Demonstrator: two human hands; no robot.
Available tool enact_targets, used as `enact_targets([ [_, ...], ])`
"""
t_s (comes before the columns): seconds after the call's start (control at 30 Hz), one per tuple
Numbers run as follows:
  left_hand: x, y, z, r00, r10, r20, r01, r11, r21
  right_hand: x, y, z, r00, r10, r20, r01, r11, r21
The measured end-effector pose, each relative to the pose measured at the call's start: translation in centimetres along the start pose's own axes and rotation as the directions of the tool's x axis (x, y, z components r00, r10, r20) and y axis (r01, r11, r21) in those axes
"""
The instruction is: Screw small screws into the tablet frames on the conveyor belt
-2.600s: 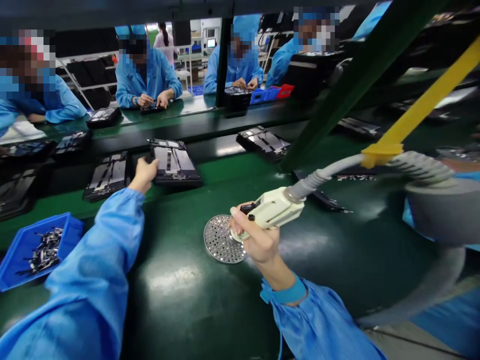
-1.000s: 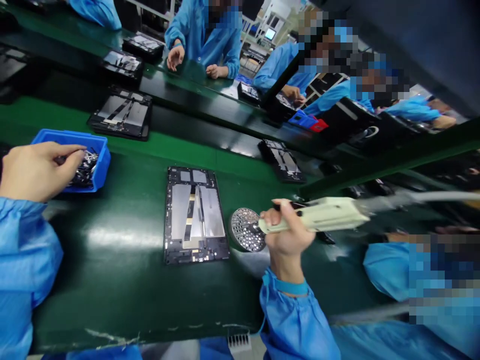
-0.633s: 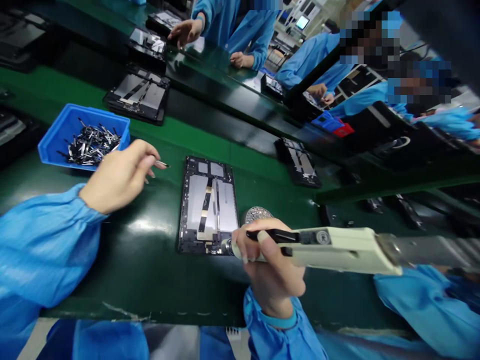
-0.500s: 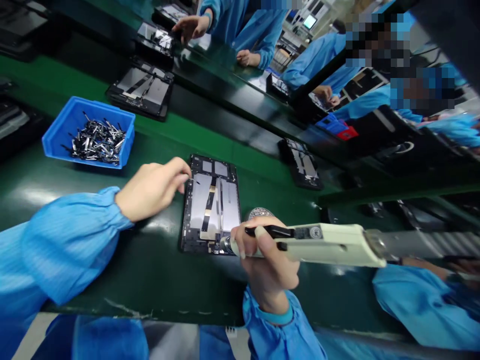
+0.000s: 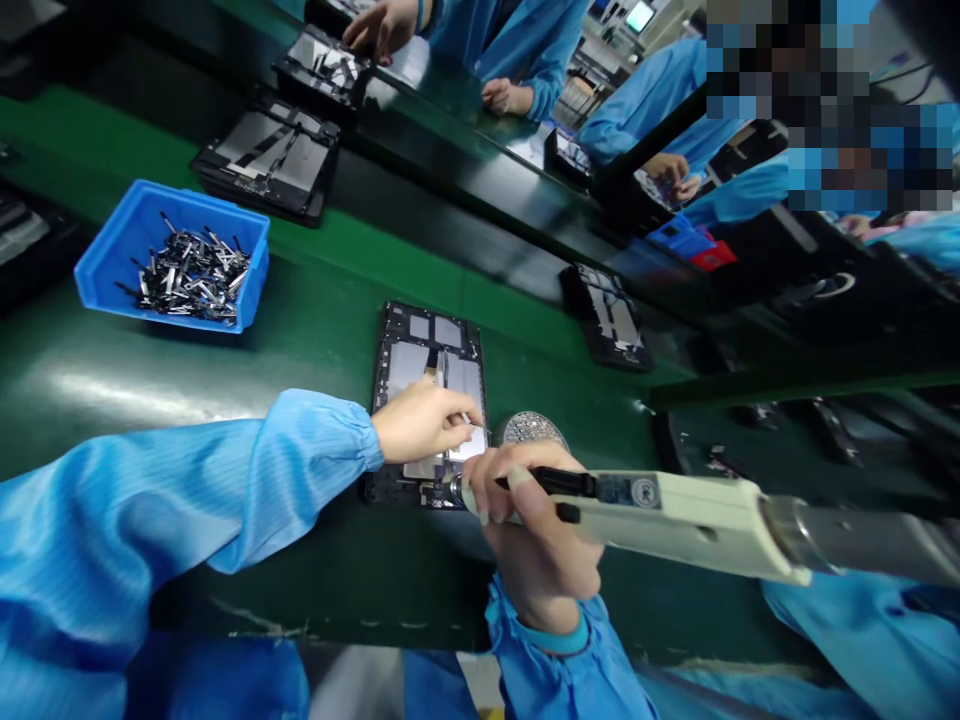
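My right hand (image 5: 536, 525) is wrapped round a pale electric screwdriver (image 5: 675, 520), with a finger on its black lever. The driver's metal nose meets the lower right edge of an opened tablet (image 5: 394, 370), which lies flat on the green bench. My left hand (image 5: 429, 415) hovers over the tablet's middle, hiding part of its silver plates and flex cable. Its thumb and fingers are pinched on something thin, too small to identify. Just right of the tablet sits a round dish (image 5: 534, 428) of small metal pieces, near my left fingertips.
A blue bin (image 5: 97, 270) full of small silver-and-black parts stands at left. More opened tablets (image 5: 274, 150) lie stacked behind it, and another tablet stack (image 5: 611, 315) is at right. Across the bench, a co-worker's hand (image 5: 506, 97) rests near the edge; other people in blue sleeves sit farther right.
My left hand has moved right, from the tablet's upper left edge to over its middle, close to the dish. My right hand keeps the screwdriver at the lower edge; its rear end has dipped.
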State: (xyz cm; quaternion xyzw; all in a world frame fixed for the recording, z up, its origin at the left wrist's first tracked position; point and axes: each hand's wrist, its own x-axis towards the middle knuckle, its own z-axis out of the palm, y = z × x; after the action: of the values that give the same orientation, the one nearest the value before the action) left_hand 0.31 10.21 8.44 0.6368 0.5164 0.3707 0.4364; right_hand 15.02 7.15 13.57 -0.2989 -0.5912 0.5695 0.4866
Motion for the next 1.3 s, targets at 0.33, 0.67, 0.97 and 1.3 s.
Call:
enact_targets([
  [0.33,0.0,-0.6,-0.9,0.996,-0.093,0.003,0.092,0.981,-0.169,2.6,-2.5,-5.8,0.931,-0.202,-0.306,0.214,0.977,0.009],
  [0.67,-0.5,0.7,-2.4,0.958,-0.242,-0.151,0.180,0.924,-0.337,4.5,2.4,-9.4,0.846,-0.131,-0.516,0.159,0.987,0.010],
  [0.97,0.3,1.4,-5.3,0.895,-0.294,-0.336,0.197,0.935,-0.295,4.5,3.0,-9.4,0.870,-0.078,-0.487,0.069,0.997,-0.036],
  [1.3,2.5,-1.5,-9.5,0.760,-0.264,-0.594,0.155,0.961,-0.230,4.4,2.8,-9.2,0.879,-0.057,-0.473,0.023,0.997,-0.079],
])
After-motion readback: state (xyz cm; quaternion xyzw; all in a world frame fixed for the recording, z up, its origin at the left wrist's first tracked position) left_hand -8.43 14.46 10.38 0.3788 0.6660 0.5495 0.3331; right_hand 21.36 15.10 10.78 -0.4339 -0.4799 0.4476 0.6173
